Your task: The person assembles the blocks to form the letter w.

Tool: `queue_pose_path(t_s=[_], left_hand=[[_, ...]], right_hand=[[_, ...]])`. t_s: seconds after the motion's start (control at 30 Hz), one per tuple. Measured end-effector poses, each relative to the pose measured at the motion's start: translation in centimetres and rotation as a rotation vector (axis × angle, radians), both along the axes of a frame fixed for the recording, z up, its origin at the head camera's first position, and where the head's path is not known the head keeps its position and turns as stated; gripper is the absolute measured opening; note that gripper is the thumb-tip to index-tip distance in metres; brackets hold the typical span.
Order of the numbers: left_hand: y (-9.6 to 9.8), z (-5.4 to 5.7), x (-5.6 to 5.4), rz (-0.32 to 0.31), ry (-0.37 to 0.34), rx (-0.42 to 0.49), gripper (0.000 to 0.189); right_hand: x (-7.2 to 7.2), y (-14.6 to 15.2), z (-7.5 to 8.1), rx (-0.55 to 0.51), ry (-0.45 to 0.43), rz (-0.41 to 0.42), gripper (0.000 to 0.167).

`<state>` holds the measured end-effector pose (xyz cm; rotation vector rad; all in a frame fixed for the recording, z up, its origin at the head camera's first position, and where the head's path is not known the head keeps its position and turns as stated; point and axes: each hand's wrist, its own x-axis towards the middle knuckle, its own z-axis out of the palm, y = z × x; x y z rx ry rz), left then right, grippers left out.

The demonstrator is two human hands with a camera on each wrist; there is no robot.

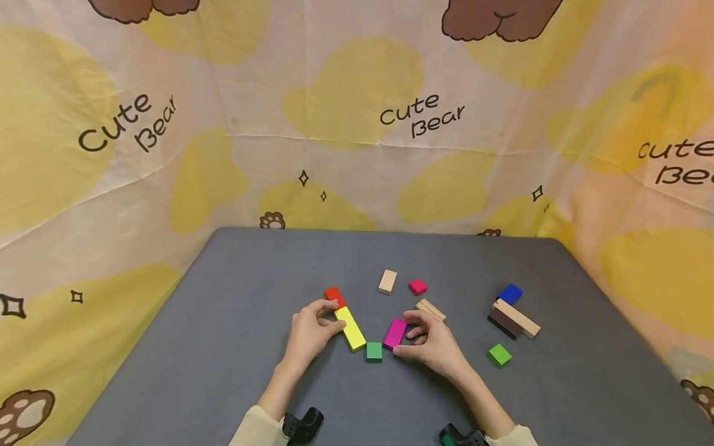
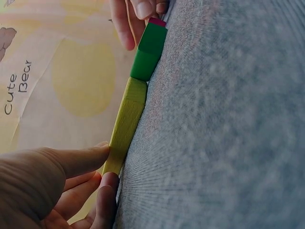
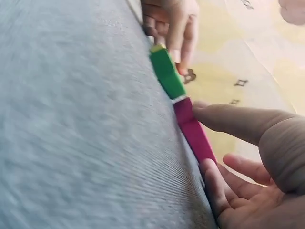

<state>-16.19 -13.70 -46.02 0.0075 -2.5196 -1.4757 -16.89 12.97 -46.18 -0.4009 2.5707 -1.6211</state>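
Note:
My left hand (image 1: 310, 332) has its thumb on the long yellow block (image 1: 353, 333), its index fingertip beside the red block (image 1: 334, 297) at the yellow block's far end. A green block (image 1: 374, 352) sits at the yellow block's near end. On its other side lies a magenta block (image 1: 395, 333), slanting away to the right. My right hand (image 1: 434, 344) holds this block by its ends, thumb near and forefinger far. In the right wrist view the green block (image 3: 167, 73) stands right at the magenta block's (image 3: 195, 133) end.
Behind the hands lie a small plain wooden block (image 1: 387, 282), a crimson block (image 1: 418, 287) and another plain block (image 1: 432, 308) partly behind the right hand. Farther right are blue (image 1: 510, 293), natural wood (image 1: 519, 318), dark brown (image 1: 504, 324) and light green (image 1: 499, 355) blocks. A printed cloth (image 1: 357, 124) hangs behind the grey table (image 1: 223, 347).

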Motion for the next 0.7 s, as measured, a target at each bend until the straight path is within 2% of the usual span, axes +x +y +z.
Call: queue_pose_path(t_s=[0.2, 0.47, 0.7], left_hand=[[0.0, 0.1, -0.1, -0.001, -0.002, -0.01, 0.039], [-0.4, 0.0, 0.1, 0.013, -0.005, -0.013, 0.039], [-0.2, 0.0, -0.1, -0.015, 0.005, 0.004, 0.04]], right_hand=[[0.2, -0.9, 0.3, 0.068, 0.021, -0.083, 0.063], [0.1, -1.3, 0.2, 0.087, 0.003, -0.086, 0.061], [0.0, -0.9, 0.2, 0.084, 0.0, -0.077, 0.059]])
